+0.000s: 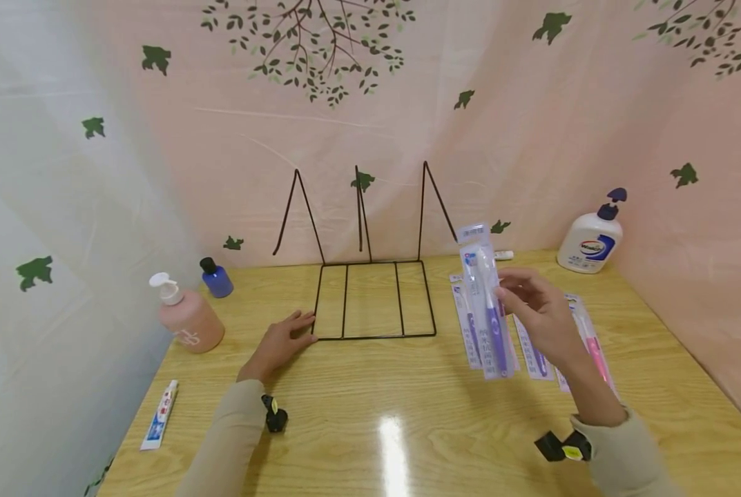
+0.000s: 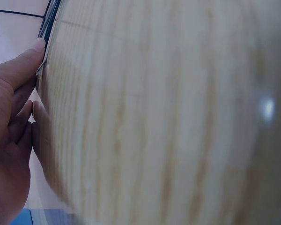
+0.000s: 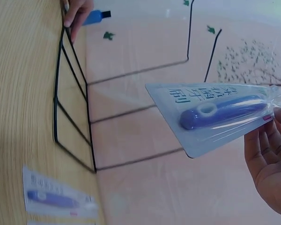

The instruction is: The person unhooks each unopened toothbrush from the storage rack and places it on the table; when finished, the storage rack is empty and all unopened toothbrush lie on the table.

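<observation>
Between its thumb and fingers my right hand (image 1: 541, 314) pinches a packaged toothbrush (image 1: 496, 331) with a purple handle, held upright above the table. The right wrist view shows the lower end of this clear pack, with lettering beside the handle. My left hand (image 1: 281, 345) rests at the front left corner of a black wire rack (image 1: 373, 337), fingers extended and touching the wire. Several more packaged toothbrushes lie below and around the right hand, among them a purple one (image 1: 469, 328) and a pink one (image 1: 596, 352).
Left of the rack stand a pink pump bottle (image 1: 193, 321) and a blue bottle (image 1: 218, 280), with a toothpaste tube (image 1: 160, 414) nearer the front. A white pump bottle (image 1: 588, 241) stands at back right. Behind the table (image 1: 345, 428) hangs a patterned curtain (image 1: 252, 138).
</observation>
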{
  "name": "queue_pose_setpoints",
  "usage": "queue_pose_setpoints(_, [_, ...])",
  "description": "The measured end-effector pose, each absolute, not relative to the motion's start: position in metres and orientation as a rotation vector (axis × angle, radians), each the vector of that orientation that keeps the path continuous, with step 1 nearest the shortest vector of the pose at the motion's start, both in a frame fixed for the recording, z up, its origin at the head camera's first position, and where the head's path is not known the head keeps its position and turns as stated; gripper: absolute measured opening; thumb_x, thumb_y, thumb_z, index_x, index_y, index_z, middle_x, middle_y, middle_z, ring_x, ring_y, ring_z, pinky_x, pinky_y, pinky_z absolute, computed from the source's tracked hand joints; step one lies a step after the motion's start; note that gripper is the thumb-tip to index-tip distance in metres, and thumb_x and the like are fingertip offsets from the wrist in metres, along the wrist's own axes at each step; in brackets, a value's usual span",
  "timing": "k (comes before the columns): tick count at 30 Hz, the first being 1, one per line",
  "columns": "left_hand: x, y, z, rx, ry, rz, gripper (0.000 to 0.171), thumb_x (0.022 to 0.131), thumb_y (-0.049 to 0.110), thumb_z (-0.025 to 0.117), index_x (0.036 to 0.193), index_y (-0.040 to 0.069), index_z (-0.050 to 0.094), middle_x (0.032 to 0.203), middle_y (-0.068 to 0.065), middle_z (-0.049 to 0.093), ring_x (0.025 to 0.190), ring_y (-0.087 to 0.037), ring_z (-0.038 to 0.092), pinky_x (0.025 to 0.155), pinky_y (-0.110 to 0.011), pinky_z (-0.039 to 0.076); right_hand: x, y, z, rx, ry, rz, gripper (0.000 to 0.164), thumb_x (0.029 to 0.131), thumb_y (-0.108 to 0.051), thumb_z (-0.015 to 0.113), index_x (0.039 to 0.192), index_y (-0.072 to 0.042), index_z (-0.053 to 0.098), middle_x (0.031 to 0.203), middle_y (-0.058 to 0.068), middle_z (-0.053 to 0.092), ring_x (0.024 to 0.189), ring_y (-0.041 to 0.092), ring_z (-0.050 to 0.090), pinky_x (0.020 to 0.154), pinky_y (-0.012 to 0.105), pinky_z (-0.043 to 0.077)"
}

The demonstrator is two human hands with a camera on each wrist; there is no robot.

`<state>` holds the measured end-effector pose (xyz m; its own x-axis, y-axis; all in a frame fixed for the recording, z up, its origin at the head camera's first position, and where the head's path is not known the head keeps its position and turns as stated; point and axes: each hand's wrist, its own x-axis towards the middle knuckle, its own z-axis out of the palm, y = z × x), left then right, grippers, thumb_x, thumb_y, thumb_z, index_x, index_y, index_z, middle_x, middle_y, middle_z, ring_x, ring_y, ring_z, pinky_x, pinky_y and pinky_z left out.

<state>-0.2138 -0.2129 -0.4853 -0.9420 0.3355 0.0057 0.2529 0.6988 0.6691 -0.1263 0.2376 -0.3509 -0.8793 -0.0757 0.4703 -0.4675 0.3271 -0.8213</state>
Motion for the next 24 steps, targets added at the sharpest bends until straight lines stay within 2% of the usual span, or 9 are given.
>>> queue_pose_setpoints(6, [-0.213,-0.212,-0.484,0.488,2.781,1.076,0.056,0.092,0.03,0.064,0.141,0.008,0.048,0.151,-0.006,0.039,0.145,-0.032,0.024,0.113,-0.057,0.024,-0.127,0.278,-0.362,0.334,-2.271,1.514,0.03,0.097,-0.007,0.055,0.125,0.0,0.056,0.099,-0.01,0.062,0.082,0.003,0.062,0.068,0.016,0.054])
queue_pose_setpoints(14, [-0.212,-0.212,-0.483,0.493,2.789,1.061,0.056,0.092,0.03,0.064,0.141,0.008,0.048,0.152,-0.007,0.039,0.144,-0.032,0.025,0.113,-0.058,0.024,-0.131,0.352,-0.384,0.102,-2.323,1.467,0.03,0.098,-0.012,0.053,0.127,-0.007,0.056,0.1,-0.014,0.057,0.088,-0.006,0.059,0.069,0.009,0.051])
queue_pose_setpoints(19, [-0.212,-0.213,-0.483,0.488,2.798,1.05,0.057,0.092,0.031,0.064,0.141,0.008,0.048,0.152,-0.007,0.038,0.144,-0.031,0.025,0.113,-0.058,0.023,-0.132,0.403,-0.402,-0.006,-2.385,1.438,0.025,0.098,-0.012,0.053,0.122,-0.014,0.057,0.092,-0.016,0.055,0.08,-0.01,0.058,0.062,0.01,0.051])
queue_pose_setpoints(22, [-0.212,-0.213,-0.483,0.486,2.797,1.049,0.057,0.092,0.031,0.064,0.141,0.008,0.048,0.152,-0.007,0.038,0.144,-0.032,0.024,0.113,-0.058,0.023,-0.132,0.43,-0.413,-0.091,-2.466,1.424,0.019,0.099,-0.016,0.052,0.116,-0.022,0.057,0.087,-0.021,0.055,0.074,-0.009,0.057,0.059,0.011,0.051])
queue_pose_setpoints(24, [-0.213,-0.213,-0.483,0.486,2.798,1.046,0.057,0.092,0.031,0.064,0.141,0.008,0.048,0.152,-0.008,0.037,0.144,-0.032,0.025,0.113,-0.058,0.023,-0.134,0.445,-0.422,-0.144,-2.523,1.406,0.016,0.099,-0.018,0.052,0.115,-0.018,0.056,0.083,-0.025,0.055,0.071,-0.008,0.056,0.058,0.014,0.052])
